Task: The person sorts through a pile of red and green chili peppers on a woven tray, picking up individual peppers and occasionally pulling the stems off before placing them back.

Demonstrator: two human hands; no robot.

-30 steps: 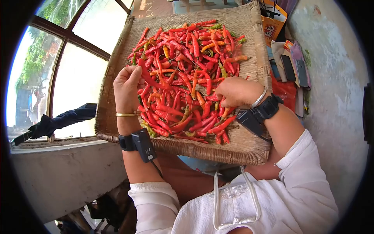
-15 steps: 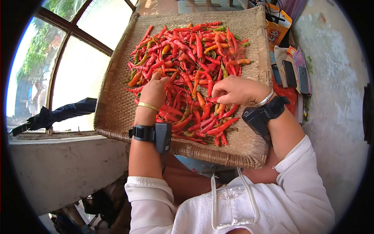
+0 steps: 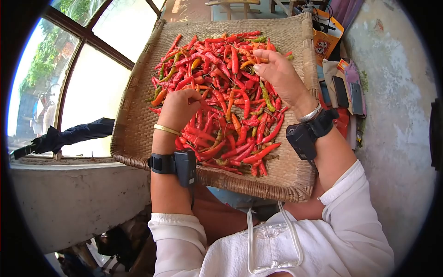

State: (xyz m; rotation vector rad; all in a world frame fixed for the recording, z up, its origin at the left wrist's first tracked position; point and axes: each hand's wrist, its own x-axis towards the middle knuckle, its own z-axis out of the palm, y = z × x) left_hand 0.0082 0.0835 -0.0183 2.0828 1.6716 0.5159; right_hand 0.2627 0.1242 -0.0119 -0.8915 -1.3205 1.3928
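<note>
A broad heap of chili peppers (image 3: 240, 99), mostly red with some orange and green ones, lies in a woven basket tray (image 3: 288, 177). My left hand (image 3: 179, 108) is at the heap's left side, its fingers curled together over the peppers. Whatever those fingertips may hold is hidden. Above the right side of the heap is my right hand (image 3: 282, 81), with thumb and fingers apart and nothing visible between them. A green chili (image 3: 267, 97) lies just below its thumb side.
A window (image 3: 97, 74) and a dark folded umbrella (image 3: 69, 136) on its sill are to the left. Right of the tray are an orange bag (image 3: 328, 41), two phones, one of them black (image 3: 340, 91), and a wall (image 3: 392, 92). A wooden stool (image 3: 233, 7) stands beyond the tray.
My right hand has moved up and away from the middle right of the heap, and its fingers have spread. My left hand has shifted slightly down, staying over the peppers.
</note>
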